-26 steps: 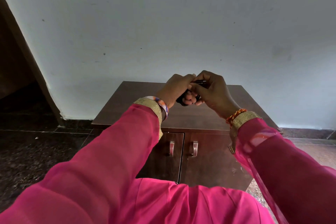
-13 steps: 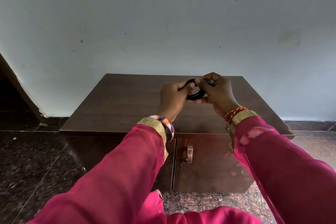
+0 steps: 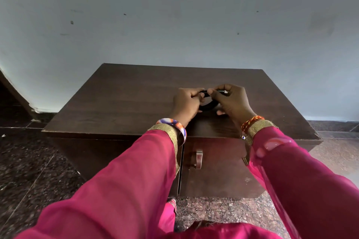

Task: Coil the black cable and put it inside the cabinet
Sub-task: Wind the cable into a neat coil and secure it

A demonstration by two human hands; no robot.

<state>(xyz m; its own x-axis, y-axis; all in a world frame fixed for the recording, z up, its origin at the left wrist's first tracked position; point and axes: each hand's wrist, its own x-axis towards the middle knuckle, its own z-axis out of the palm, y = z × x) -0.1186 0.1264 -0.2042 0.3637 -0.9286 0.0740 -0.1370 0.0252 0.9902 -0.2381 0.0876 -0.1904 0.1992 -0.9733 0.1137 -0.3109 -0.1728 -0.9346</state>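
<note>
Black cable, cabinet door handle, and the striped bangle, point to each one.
black cable [image 3: 208, 107], head view, lower curve of the coil.
cabinet door handle [image 3: 199, 159], head view, metal pull.
striped bangle [image 3: 179, 127], head view, outer rim.

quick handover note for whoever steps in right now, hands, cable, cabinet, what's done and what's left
Left hand: closed on the black cable, over the cabinet top.
Right hand: also has a grip on the cable, pinching one end near the top of the loop.
Cable: wound into a small coil between both hands.
Cabinet: both doors look shut; one door handle visible.
Done: coiling, mostly.
Left: open a door, put the coil inside.
</note>
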